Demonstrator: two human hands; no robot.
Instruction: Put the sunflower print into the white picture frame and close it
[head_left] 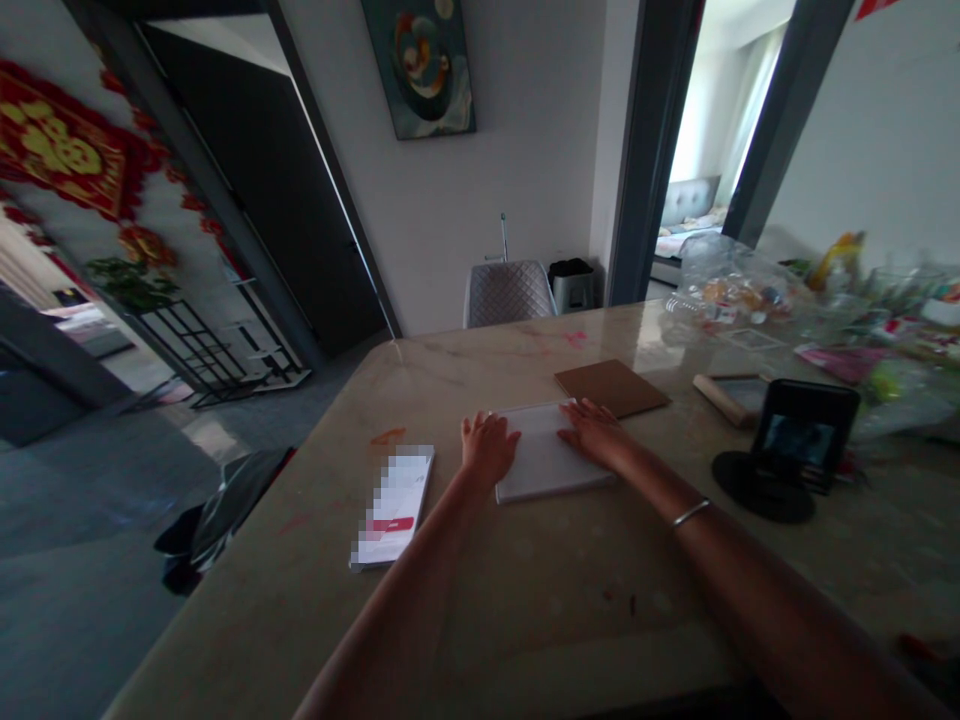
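Observation:
A white rectangular pad lies flat on the marble tabletop. My right hand rests palm down on its upper right part, and a thin metal bangle circles that wrist. My left hand lies against the pad's left edge, with its fingers at the corner. Neither hand visibly grips the pad. A square brown board sits just beyond my right fingers. Left of my left hand lies a white phone or card with a pixelated face.
A black phone on a round stand and a wooden-handled tool stand to the right. Clear bags and packets crowd the far right. A grey chair stands beyond the table, whose left edge drops to the floor.

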